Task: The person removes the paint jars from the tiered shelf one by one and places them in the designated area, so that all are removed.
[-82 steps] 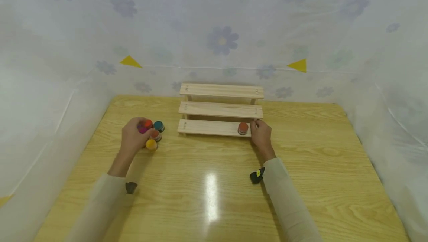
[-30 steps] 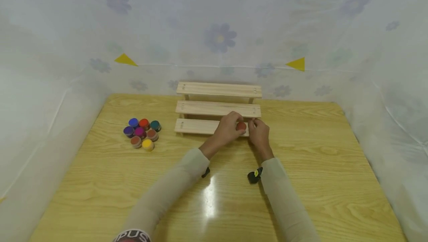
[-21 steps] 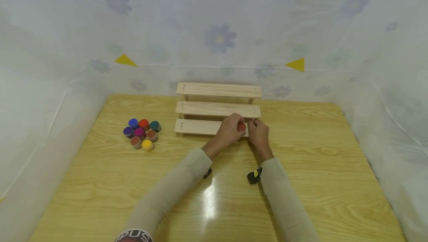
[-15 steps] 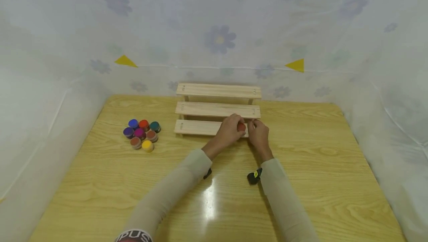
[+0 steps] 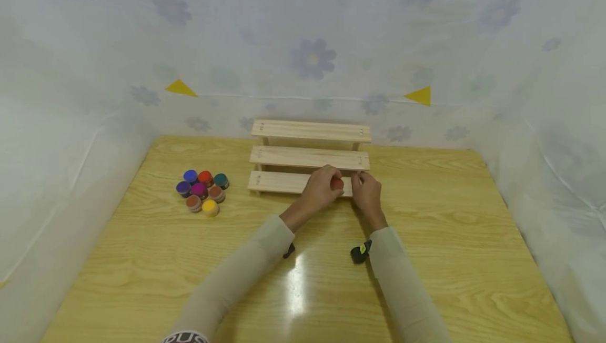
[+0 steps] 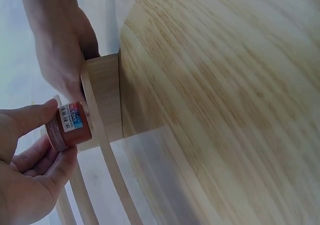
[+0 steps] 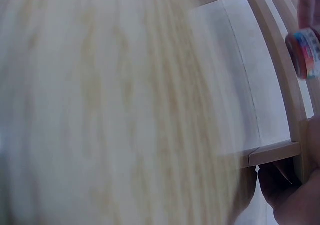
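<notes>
A small paint jar (image 5: 337, 184) with reddish-brown paint is pinched between the thumb and fingers of my left hand (image 5: 319, 189). The left wrist view shows the printed label on this jar (image 6: 74, 125), close against the front shelf. Three tiers make up the wooden step rack (image 5: 276, 181); the jar is at the right part of its lowest tier. My right hand (image 5: 368, 191) grips the right end of that tier with curled fingers. In the right wrist view the hand wraps the rack's end (image 7: 275, 153), partly out of frame.
Left of the rack stands a cluster of several paint jars, among them a yellow jar (image 5: 210, 207), a teal jar (image 5: 221, 180) and a magenta jar (image 5: 199, 190). The wood-grain table (image 5: 426, 259) meets a flowered white curtain (image 5: 312, 27) at the back and sides.
My left hand has left the jar cluster and taken hold of the reddish-brown jar on the lowest tier. Hand and jar have just shifted slightly left. My right hand stays at the rack's end.
</notes>
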A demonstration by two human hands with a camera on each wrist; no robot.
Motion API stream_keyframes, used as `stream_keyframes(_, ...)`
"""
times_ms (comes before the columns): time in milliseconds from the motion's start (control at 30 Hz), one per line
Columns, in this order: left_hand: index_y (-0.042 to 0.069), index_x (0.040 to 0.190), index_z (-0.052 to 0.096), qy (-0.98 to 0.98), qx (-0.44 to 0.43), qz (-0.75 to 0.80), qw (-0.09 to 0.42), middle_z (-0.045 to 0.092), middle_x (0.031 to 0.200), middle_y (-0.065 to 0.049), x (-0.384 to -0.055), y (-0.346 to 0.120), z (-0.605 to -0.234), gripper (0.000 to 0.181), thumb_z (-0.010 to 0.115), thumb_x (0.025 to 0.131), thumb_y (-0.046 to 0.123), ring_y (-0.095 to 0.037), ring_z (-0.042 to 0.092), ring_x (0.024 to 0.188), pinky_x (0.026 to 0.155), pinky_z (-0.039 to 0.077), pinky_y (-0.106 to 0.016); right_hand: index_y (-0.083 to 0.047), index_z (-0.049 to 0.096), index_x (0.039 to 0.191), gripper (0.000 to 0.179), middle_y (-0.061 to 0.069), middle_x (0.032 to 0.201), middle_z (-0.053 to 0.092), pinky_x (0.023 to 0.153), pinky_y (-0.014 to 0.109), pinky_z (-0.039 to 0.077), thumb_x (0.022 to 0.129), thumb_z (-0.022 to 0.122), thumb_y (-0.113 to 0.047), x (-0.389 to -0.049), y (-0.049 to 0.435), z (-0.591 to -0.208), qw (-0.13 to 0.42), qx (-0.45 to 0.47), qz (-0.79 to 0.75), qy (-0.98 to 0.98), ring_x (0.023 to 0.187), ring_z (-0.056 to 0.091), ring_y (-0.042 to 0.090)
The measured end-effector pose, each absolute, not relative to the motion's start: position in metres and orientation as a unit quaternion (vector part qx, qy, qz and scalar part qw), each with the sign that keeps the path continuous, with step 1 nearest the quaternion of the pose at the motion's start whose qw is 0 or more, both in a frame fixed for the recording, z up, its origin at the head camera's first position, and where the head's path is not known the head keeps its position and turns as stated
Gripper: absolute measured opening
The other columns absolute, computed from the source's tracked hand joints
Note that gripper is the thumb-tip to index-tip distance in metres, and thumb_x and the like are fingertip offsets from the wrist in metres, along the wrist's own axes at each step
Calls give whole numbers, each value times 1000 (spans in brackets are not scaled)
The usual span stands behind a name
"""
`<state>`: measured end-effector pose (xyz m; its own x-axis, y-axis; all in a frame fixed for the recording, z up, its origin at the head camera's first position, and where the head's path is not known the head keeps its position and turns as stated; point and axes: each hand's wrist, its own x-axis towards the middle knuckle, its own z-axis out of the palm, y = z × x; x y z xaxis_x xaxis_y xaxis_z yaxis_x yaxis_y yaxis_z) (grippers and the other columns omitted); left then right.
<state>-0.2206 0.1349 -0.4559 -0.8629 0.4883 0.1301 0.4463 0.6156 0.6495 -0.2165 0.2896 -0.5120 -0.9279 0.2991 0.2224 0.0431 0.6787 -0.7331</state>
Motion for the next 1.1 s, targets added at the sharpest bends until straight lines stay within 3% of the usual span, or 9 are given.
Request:
stream_keyframes(567, 2, 114, 59, 895, 193, 400, 51, 60, 113, -9, -224, 78, -453, 34, 72, 83, 10, -23, 59, 100, 80, 56, -31, -14, 32, 61, 41, -2, 54, 23, 44, 23, 22, 101, 39, -20, -213, 289, -512, 163, -80, 422, -888, 45, 17, 7)
stream_keyframes(800, -2, 114, 60, 888, 157, 432, 25, 59, 116, -13, -224, 43, -457, 36, 73, 82, 6, -28, 59, 106, 85, 57, -35, -13, 35, 60, 40, -2, 53, 25, 44, 23, 22, 100, 41, -18, -214, 290, -513, 171, -84, 422, -886, 45, 20, 9)
stream_keyframes(1100, 1, 113, 59, 883, 120, 454, 8, 59, 115, -14, -230, 7, -445, 32, 71, 84, 9, -30, 58, 110, 91, 55, -41, -13, 34, 59, 41, -2, 53, 25, 44, 23, 22, 100, 41, -19, -214, 290, -514, 169, -85, 426, -885, 45, 20, 10)
